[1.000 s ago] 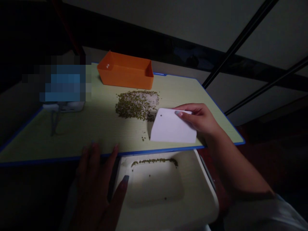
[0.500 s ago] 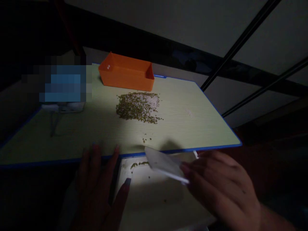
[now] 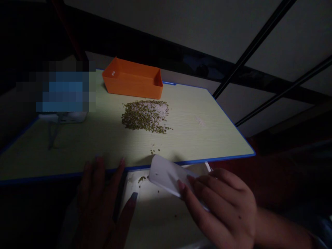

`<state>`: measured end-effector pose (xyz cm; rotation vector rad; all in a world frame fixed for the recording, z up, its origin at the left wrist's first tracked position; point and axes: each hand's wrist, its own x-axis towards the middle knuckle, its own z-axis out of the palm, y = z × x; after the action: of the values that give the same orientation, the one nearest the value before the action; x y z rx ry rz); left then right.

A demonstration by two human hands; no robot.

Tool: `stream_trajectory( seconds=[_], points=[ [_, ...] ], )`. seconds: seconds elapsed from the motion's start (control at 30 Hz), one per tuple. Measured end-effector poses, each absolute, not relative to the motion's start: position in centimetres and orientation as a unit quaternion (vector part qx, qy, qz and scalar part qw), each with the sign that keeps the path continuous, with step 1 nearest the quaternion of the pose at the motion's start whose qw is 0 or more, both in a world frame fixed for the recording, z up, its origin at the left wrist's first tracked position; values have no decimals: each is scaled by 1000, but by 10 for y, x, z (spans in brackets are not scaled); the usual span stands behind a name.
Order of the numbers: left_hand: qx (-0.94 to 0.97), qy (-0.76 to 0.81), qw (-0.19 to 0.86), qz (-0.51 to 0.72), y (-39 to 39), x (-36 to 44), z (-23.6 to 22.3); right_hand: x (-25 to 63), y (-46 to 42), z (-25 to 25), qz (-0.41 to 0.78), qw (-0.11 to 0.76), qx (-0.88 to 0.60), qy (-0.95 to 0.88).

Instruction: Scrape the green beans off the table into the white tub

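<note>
My right hand point(image 3: 223, 204) grips a flat white plastic piece with rounded corners and a small hole point(image 3: 166, 174), tilted at the table's front edge. Beneath it is a white drawer-like tray point(image 3: 150, 224), with a few small green beans point(image 3: 142, 179) near its far left corner. My left hand point(image 3: 101, 197) lies at the table edge left of the tray, fingers spread and holding nothing. On the pale table point(image 3: 207, 141), green beans mixed with white grains point(image 3: 145, 116) form a wide heap. Several stray beans point(image 3: 155, 151) lie between the heap and the plastic piece.
An orange open box point(image 3: 132, 81) stands behind the heap, with small white bits inside at its left end. A white device with a cable point(image 3: 74, 117) sits at the left under a blurred-out patch. White grains point(image 3: 199, 121) are scattered to the right. Blue edging point(image 3: 233, 157) borders the table.
My right hand has turned the white plastic piece so its broad face shows more, with fingers now visible over it. The whole view has shifted slightly; the heap and box look unchanged.
</note>
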<state>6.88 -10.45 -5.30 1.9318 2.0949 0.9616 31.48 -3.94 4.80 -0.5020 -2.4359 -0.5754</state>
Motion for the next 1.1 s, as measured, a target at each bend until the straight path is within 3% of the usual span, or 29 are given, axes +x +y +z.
stream_trajectory(
  seconds=[0.1,0.23,0.47,0.8,1.1],
  points=[
    [633,699,80,323,-106,72,-49,316,-38,43,-226,292,-191,-910],
    [631,698,74,329,-108,72,-50,315,-35,33,-234,368,-227,-871],
    [632,700,69,326,-105,70,-53,324,-27,49,-232,260,-182,-919],
    [654,687,40,312,-104,64,-59,316,-14,43,-237,297,-169,-909],
    [631,706,85,309,-107,73,-44,317,-15,37,-267,281,-242,-889]
  ],
)
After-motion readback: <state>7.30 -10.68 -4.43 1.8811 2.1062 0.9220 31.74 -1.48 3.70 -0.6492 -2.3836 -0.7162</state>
